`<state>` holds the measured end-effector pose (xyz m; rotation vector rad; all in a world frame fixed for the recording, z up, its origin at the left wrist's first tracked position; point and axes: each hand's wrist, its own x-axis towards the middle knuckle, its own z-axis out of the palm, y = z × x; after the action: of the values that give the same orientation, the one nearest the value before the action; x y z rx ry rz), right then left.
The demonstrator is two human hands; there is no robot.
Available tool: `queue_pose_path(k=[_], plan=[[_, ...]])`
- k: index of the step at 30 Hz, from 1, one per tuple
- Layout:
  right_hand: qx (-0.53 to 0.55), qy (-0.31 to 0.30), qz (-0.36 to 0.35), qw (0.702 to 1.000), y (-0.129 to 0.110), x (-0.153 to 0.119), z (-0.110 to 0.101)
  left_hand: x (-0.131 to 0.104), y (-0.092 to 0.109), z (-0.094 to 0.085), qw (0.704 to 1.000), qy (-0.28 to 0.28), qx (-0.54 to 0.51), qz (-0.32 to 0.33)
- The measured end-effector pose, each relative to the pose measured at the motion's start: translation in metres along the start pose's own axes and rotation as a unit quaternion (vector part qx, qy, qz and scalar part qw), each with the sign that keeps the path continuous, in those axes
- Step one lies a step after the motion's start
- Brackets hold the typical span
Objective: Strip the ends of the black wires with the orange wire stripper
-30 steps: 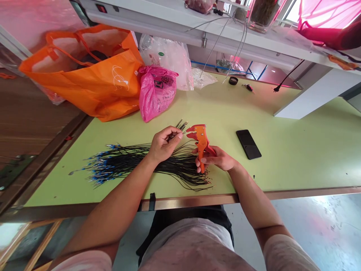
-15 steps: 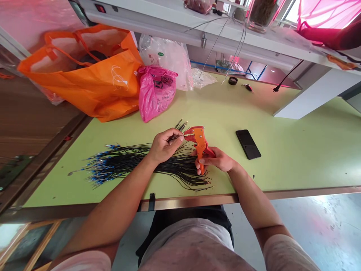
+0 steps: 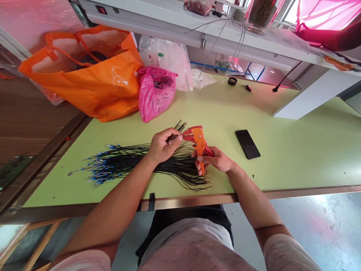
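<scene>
My left hand (image 3: pixel 166 145) pinches a thin black wire whose end reaches the jaws of an orange and red wire stripper (image 3: pixel 200 145). The fingers of my right hand (image 3: pixel 217 159) are wrapped round the tool's handles, and its jaws point left toward my left hand. Beneath both hands lies a wide bundle of black wires (image 3: pixel 135 160), with blue and silver ends at the left and copper-coloured tips at the right. A few more wires (image 3: pixel 180 125) stick out just behind my left hand.
A black phone (image 3: pixel 247 144) lies right of my right hand on the green table (image 3: pixel 296 150). An orange bag (image 3: pixel 113 82), a pink bag (image 3: pixel 157 94) and clear plastic stand behind. A black ring (image 3: pixel 232 81) sits beneath the white shelf (image 3: pixel 169 19).
The stripper's jaws have closed around the wire end, and the tool's head has shifted slightly left. My left hand has barely moved.
</scene>
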<state>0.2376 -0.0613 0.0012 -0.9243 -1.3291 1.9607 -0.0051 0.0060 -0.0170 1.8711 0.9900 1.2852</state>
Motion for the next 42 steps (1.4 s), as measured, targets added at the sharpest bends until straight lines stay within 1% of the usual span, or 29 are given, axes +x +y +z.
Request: queue_pose_path(k=[6,14,16,22,26,28,29,33,35,37,39,41,42], plan=[[0.002,0.013,0.004,1.000,0.000,0.000,0.001,0.001,0.005,-0.003,0.998,-0.011,0.029,0.051],[-0.014,0.022,-0.011,1.000,-0.001,0.001,0.003,0.003,0.010,-0.004,0.993,-0.005,0.075,0.087],[-0.018,0.025,-0.011,0.999,0.000,0.001,0.003,0.003,0.010,-0.004,0.993,-0.005,0.082,0.089],[-0.030,0.037,-0.023,0.999,0.003,0.003,0.006,0.001,0.012,-0.005,0.993,-0.010,0.099,0.067],[-0.048,0.091,-0.040,0.994,0.004,0.004,0.010,-0.001,0.014,-0.003,0.993,-0.002,0.089,0.072],[-0.046,0.105,-0.051,0.992,0.004,0.004,0.011,-0.002,0.012,-0.001,0.996,0.005,0.071,0.061],[-0.038,0.097,-0.050,0.993,0.004,0.005,0.011,-0.002,0.011,-0.001,0.997,0.006,0.063,0.050],[0.007,0.023,-0.022,0.999,0.004,0.005,0.002,-0.001,0.003,0.001,0.999,0.007,0.039,0.013],[0.040,0.017,-0.026,0.999,0.003,0.003,-0.007,0.000,0.000,0.000,0.999,0.012,0.044,0.011],[0.078,0.041,-0.056,0.995,0.001,0.001,-0.016,0.001,-0.003,0.000,0.998,0.007,0.060,0.022],[0.101,0.086,-0.098,0.986,-0.002,-0.002,-0.025,0.001,-0.004,0.001,0.995,-0.017,0.093,0.044],[0.107,0.136,-0.129,0.976,-0.005,-0.003,-0.032,-0.001,-0.006,0.005,0.986,-0.064,0.141,0.067],[0.108,0.156,-0.138,0.972,-0.006,-0.003,-0.035,-0.002,-0.007,0.008,0.978,-0.096,0.168,0.074]])
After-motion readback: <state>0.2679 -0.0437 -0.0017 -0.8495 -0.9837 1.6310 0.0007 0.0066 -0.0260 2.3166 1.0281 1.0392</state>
